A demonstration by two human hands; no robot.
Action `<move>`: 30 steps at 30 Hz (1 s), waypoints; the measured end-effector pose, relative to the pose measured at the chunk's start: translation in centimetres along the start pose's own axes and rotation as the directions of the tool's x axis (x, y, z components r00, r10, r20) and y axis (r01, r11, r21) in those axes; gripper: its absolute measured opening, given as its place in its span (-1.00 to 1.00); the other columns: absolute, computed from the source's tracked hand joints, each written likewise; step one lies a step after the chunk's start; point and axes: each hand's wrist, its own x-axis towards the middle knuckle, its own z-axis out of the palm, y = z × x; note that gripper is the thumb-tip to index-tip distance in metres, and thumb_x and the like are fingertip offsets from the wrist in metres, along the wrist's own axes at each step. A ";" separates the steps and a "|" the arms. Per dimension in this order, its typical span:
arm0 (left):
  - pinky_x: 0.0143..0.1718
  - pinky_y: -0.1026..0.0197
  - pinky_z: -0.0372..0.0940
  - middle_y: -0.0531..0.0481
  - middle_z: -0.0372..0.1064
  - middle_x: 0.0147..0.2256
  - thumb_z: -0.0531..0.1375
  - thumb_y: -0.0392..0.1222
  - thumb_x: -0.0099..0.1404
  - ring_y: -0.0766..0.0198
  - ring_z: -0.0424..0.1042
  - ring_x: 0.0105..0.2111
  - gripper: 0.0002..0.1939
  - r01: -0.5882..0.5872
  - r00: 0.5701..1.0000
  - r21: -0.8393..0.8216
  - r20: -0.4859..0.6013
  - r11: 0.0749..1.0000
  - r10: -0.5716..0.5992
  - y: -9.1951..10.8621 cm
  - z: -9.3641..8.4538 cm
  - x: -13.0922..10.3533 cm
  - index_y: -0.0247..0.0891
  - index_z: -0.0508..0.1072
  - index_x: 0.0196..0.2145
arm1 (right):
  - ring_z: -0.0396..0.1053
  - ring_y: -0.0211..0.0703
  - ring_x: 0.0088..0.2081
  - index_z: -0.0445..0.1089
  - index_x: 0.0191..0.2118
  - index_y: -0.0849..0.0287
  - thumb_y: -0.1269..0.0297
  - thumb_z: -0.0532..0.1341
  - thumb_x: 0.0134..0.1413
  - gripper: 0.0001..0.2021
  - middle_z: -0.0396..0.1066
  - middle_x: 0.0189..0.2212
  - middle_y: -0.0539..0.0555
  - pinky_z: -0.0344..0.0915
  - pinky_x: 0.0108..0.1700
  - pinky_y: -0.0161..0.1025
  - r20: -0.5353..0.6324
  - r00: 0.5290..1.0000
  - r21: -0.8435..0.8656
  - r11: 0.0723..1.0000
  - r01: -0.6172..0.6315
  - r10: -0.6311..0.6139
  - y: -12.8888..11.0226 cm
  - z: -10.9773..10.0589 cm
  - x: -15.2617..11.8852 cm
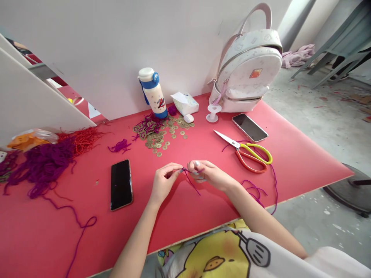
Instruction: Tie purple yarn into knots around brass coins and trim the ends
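Over the front middle of the red table, my left hand (167,181) pinches a thin purple cord (191,183) between thumb and fingertips. My right hand (207,173) is closed on the same cord a short way to the right, its fingers curled. One loose end of the cord hangs down between the hands. Whether anything else sits inside the pinch is too small to tell. Beyond my hands lies a spread of brass-coloured coins with holes (158,141), some tied with purple cord. Scissors (246,150) with one red and one yellow handle lie to the right of my right hand.
A dark phone (121,185) lies left of my hands; another phone (249,127) lies back right. Along the wall stand a bottle (153,92), a tissue pack (187,103), a white spool (213,113) and a backpack (249,73). Purple yarn (48,164) and red yarn (81,141) pile at left.
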 end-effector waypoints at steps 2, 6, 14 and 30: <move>-0.40 0.26 0.40 -0.10 0.60 -0.32 0.28 -0.11 0.25 0.19 0.53 -0.38 -0.83 0.018 1.000 -0.001 0.010 1.000 -0.018 -0.1 0.1 0.0 -0.23 0.64 -0.38 | -0.10 -0.28 -0.55 0.10 -0.52 0.10 -0.28 0.09 0.19 -0.46 -0.04 -0.55 -0.10 -0.02 -0.50 -0.27 -0.025 0.999 0.067 0.998 0.020 -0.019 0.1 -0.2 0.1; -0.37 0.24 0.42 -0.11 0.61 -0.31 0.29 -0.13 0.22 0.18 0.55 -0.38 -0.84 0.040 0.999 -0.037 -0.019 0.999 -0.041 -0.1 0.3 0.0 -0.23 0.64 -0.39 | 0.10 -0.22 -0.48 0.21 -0.47 0.10 -0.18 0.09 0.25 -0.54 0.13 -0.50 -0.04 0.15 -0.39 -0.24 -0.252 0.942 -0.112 0.974 0.198 -0.221 0.2 -0.2 0.3; -0.27 0.23 0.43 -0.08 0.60 -0.36 0.30 -0.08 0.22 0.16 0.55 -0.33 -0.80 0.103 0.988 -0.128 -0.101 0.986 -0.116 -0.2 0.5 0.1 -0.26 0.64 -0.37 | 0.26 -0.03 -0.24 0.56 -0.35 0.05 0.11 0.38 0.10 -0.85 0.38 -0.29 0.11 0.26 -0.24 -0.14 -0.233 0.825 -0.829 0.548 0.108 -0.515 1.6 0.4 0.6; -0.35 0.23 0.41 -0.05 0.56 -0.49 0.40 0.01 0.10 0.21 0.51 -0.42 -0.74 0.208 0.969 -0.326 -0.059 0.922 -0.239 -0.1 0.3 0.0 -0.26 0.65 -0.41 | 0.28 -0.11 -0.29 0.48 -0.41 0.14 0.41 0.35 0.14 -0.89 0.41 -0.40 0.04 0.19 -0.27 -0.23 -0.111 0.959 -0.903 0.430 0.013 -0.262 2.8 0.8 0.9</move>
